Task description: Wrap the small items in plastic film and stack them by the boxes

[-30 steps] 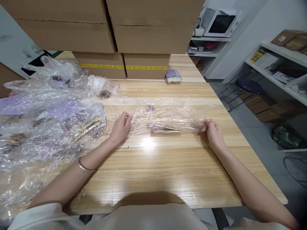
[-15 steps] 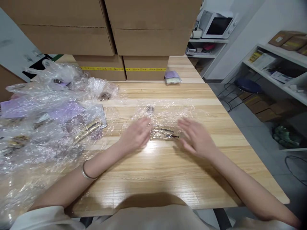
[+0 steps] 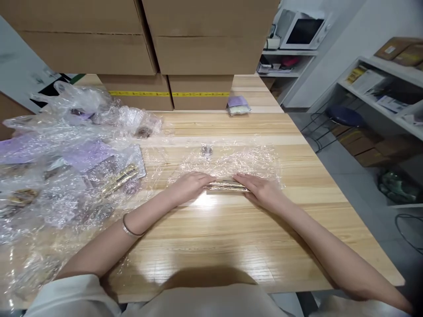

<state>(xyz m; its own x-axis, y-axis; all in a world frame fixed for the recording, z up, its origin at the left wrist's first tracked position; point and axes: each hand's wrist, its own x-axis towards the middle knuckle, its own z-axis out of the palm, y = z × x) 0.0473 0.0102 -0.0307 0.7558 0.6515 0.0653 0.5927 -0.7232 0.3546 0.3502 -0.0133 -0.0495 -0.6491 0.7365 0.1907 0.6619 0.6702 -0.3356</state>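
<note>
A sheet of clear plastic film (image 3: 238, 160) lies on the wooden table (image 3: 231, 229) in front of me. Its near edge is rolled over a slim gold and dark object (image 3: 226, 185). My left hand (image 3: 188, 187) lies flat with fingers stretched out on the left end of this roll. My right hand (image 3: 261, 189) rests flat on its right end, fingers extended. The fingertips of both hands nearly meet over the wrapped object. A small dark piece (image 3: 206, 151) sits under the film farther back.
A heap of crinkled plastic wrap with purple cards and gold items (image 3: 66, 167) covers the table's left side. Stacked cardboard boxes (image 3: 165, 53) stand along the back. A small purple packet (image 3: 238, 105) lies near them. Shelves (image 3: 380, 88) and floor are to the right.
My hands let go of the film's outer ends, moved inward, and now press flat on the rolled film over the gold object.
</note>
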